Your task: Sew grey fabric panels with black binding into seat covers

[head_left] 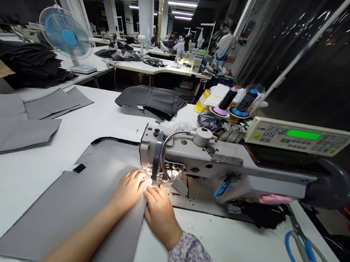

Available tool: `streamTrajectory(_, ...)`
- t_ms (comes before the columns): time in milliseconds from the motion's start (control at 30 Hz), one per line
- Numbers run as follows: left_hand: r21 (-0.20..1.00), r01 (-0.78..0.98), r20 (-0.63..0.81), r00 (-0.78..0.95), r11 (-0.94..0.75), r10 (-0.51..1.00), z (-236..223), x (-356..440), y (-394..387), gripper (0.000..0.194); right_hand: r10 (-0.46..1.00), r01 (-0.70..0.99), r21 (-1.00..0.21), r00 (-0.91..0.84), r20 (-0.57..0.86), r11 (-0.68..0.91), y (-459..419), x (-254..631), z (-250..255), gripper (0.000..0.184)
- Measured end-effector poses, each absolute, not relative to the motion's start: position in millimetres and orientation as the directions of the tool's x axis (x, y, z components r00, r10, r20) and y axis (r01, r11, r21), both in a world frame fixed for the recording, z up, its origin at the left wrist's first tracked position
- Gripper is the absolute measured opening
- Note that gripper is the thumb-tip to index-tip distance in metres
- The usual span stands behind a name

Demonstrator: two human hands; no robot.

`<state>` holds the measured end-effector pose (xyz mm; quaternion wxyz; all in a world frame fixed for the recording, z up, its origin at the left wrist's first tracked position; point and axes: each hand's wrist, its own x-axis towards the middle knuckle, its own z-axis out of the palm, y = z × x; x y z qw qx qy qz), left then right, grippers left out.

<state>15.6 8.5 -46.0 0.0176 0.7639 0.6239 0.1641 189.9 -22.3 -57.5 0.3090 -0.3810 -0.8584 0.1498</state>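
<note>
A large grey fabric panel (84, 196) lies flat on the white table (22, 180), its edge under the needle of a grey industrial sewing machine (222, 162). My left hand (128, 189) rests flat on the panel just left of the needle, fingers stretched out under the machine's lamp. My right hand (160, 212) presses on the panel's right edge just in front of the presser foot, fingers curled down onto the cloth.
Blue-handled scissors (309, 254) lie at the right. More grey panels (9, 127) are stacked on the left, dark pieces (151, 100) at the back. A control panel (298, 137), thread cones (228, 100) and a fan (65, 34) stand behind. People work at far tables.
</note>
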Motion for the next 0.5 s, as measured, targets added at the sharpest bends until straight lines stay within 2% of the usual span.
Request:
streamTrajectory(233,0.217,0.956,0.219,0.149,-0.197,0.964,-49.3,18.2,12.0,0.022,0.751,0.566,-0.493,-0.503,0.429,0.661,-20.8,191.1,-52.7,0.045)
streamTrajectory(367,0.187,0.953,0.243,0.189,-0.237,0.951,-46.2,17.3,10.8,0.023,0.753,0.556,-0.509,-0.495,0.433,0.657,-21.0,191.6,-53.1,0.047)
streamTrajectory(500,0.161,0.948,0.195,0.242,-0.274,0.951,-31.7,23.4,-16.6,0.022,0.781,0.544,-0.561,-0.462,0.42,0.624,-16.3,192.6,-57.1,0.041)
